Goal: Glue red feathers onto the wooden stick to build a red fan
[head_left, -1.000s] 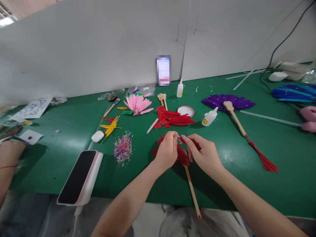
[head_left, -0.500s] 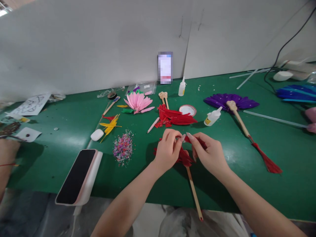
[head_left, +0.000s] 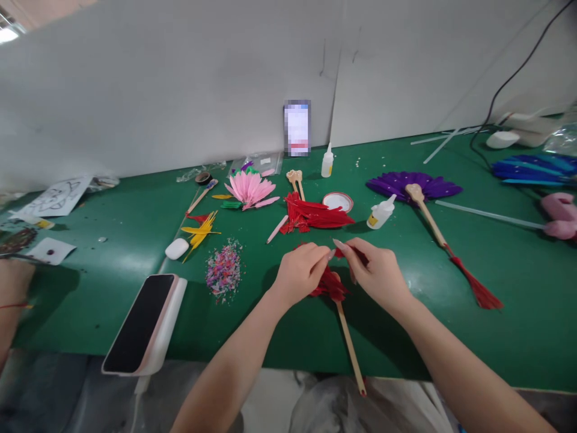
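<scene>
My left hand [head_left: 301,268] and my right hand [head_left: 377,269] meet fingertip to fingertip above the table, both closed in a pinch. A small piece of red feather [head_left: 339,253] shows between them. Just below lies a red feather fan [head_left: 332,288], partly covered by my left hand, with its wooden handle [head_left: 349,343] reaching past the table's front edge. Beyond my hands is a pile of red feathers [head_left: 320,214] with red tassels, beside two wooden fan handles [head_left: 296,178] and a white dish [head_left: 338,202]. A glue bottle [head_left: 381,213] leans to the right.
A purple feather fan [head_left: 435,185] lies right, blue feathers [head_left: 534,169] farther right. Pink feathers [head_left: 251,189], yellow feathers [head_left: 201,233] and colourful chips [head_left: 224,270] lie left. A phone [head_left: 140,325] overhangs the front edge. Another person's arm [head_left: 15,300] rests far left.
The view has shifted slightly. My fingertips stay close together at the red feather, and my left hand has turned a little, its fingers lying flatter. The objects on the table have not moved.
</scene>
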